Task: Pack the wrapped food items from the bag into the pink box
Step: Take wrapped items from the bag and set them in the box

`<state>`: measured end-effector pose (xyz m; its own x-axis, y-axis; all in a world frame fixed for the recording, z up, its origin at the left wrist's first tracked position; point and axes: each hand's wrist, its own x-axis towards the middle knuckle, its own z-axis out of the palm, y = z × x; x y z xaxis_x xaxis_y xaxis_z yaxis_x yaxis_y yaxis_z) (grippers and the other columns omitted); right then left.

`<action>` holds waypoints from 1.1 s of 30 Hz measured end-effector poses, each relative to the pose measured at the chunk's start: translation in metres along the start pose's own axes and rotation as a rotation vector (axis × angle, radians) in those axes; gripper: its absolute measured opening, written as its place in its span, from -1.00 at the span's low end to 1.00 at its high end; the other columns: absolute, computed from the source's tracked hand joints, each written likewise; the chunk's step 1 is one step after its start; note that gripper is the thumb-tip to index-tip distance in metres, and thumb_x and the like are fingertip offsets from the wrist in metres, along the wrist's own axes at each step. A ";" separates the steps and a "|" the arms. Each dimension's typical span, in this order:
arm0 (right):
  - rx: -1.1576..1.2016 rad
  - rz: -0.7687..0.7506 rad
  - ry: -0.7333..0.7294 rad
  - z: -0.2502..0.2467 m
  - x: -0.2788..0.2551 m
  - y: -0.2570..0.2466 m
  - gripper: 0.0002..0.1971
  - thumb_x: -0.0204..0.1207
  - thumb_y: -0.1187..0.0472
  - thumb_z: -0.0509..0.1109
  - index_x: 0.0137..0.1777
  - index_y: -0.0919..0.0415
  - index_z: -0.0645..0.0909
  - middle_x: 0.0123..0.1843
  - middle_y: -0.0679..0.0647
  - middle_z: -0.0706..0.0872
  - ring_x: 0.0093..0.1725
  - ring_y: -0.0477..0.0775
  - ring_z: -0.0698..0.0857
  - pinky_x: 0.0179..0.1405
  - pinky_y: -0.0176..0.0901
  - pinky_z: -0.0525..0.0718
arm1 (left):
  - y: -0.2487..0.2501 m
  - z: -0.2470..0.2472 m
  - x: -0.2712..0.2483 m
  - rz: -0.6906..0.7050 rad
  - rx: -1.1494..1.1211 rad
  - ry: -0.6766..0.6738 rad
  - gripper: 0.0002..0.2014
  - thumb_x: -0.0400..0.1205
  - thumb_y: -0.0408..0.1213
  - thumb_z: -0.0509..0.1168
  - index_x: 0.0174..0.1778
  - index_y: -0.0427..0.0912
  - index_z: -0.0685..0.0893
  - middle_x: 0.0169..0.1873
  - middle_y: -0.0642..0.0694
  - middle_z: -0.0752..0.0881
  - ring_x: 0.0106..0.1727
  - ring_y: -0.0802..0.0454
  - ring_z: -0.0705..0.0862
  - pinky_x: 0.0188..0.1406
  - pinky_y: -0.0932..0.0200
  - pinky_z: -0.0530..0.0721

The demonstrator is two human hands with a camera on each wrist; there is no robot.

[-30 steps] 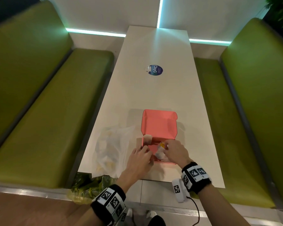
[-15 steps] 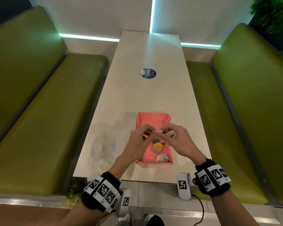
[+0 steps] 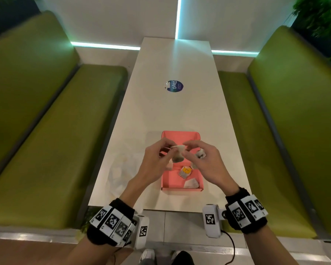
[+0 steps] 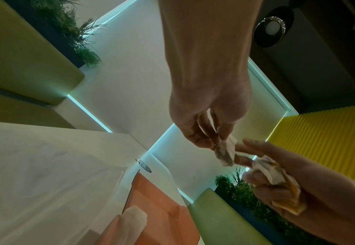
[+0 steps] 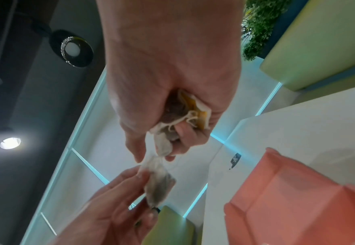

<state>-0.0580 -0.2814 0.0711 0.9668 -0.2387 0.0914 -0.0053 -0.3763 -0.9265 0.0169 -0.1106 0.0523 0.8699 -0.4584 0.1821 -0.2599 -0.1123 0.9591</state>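
Both hands are up over the pink box [image 3: 181, 137] now, the left hand [image 3: 157, 162] and right hand [image 3: 204, 161] each pinching an end of one small wrapped item [image 3: 178, 156], while the right's curled fingers also clutch a second wrapped packet [image 5: 185, 112]. Two wrapped pieces [image 3: 185, 171] lie in the box already; the clear bag [image 3: 120, 173] sits just left on the table [image 3: 172, 111]. Best, I'd say, to part them gently, then lower each flat into open floor space.
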 end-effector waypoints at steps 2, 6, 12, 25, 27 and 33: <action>0.036 -0.015 -0.005 0.009 0.000 -0.002 -0.90 0.58 0.18 0.50 0.05 0.11 0.78 -0.08 -0.16 0.81 0.02 -0.13 0.76 0.05 -0.26 0.63 | 0.001 0.001 0.000 0.002 -0.032 0.007 -0.97 0.66 -0.40 0.40 -0.07 -0.20 0.70 -0.29 0.15 0.74 -0.28 0.17 0.69 -0.30 0.23 0.62; 0.054 0.023 0.001 0.017 -0.008 0.010 -0.93 0.60 0.22 0.48 -0.04 0.16 0.80 -0.13 -0.05 0.83 -0.10 0.03 0.78 -0.06 0.03 0.69 | 0.002 0.001 -0.001 -0.010 -0.051 -0.001 -0.93 0.64 -0.44 0.39 -0.11 -0.20 0.70 -0.25 0.01 0.75 -0.25 0.13 0.68 -0.26 0.26 0.61; -0.035 0.049 -0.057 0.012 -0.011 0.013 -0.96 0.56 0.16 0.51 -0.08 0.05 0.80 -0.15 -0.18 0.80 -0.09 -0.13 0.74 -0.06 -0.23 0.65 | -0.006 0.003 -0.008 -0.041 -0.105 0.027 -0.91 0.65 -0.45 0.38 -0.13 -0.20 0.68 -0.29 0.06 0.72 -0.28 0.12 0.66 -0.39 0.23 0.63; -0.265 0.241 -0.125 0.034 -0.008 0.056 -0.85 0.41 0.08 0.58 -0.31 -0.08 0.67 -0.32 -0.11 0.73 -0.27 -0.16 0.64 -0.22 -0.32 0.55 | -0.064 0.010 -0.038 -0.173 0.253 -0.084 -0.73 0.66 -0.21 0.37 0.24 0.04 0.51 0.07 0.08 0.67 0.05 0.23 0.64 0.02 0.29 0.62; -0.342 0.332 -0.155 0.043 -0.006 0.072 -0.83 0.38 0.01 0.58 -0.31 -0.04 0.64 -0.32 -0.06 0.73 -0.29 -0.02 0.66 -0.19 -0.08 0.63 | -0.075 0.013 -0.049 -0.159 0.515 -0.196 -0.79 0.68 -0.15 0.30 0.21 -0.01 0.51 0.15 0.07 0.60 0.14 0.10 0.56 0.04 0.12 0.63; -0.581 0.373 -0.230 0.067 0.002 0.096 -0.89 0.52 0.17 0.43 -0.20 0.16 0.67 -0.16 0.12 0.78 -0.19 0.16 0.73 -0.21 0.00 0.69 | -0.082 0.022 -0.066 -0.115 0.939 -0.465 -0.73 0.74 -0.19 0.20 0.34 -0.14 0.54 0.36 -0.07 0.51 0.44 -0.09 0.37 0.11 0.03 0.67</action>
<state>-0.0396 -0.2579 -0.0422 0.9029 -0.2737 -0.3316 -0.4184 -0.7367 -0.5313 -0.0287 -0.0902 -0.0430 0.7153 -0.6722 -0.1910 -0.5794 -0.7233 0.3756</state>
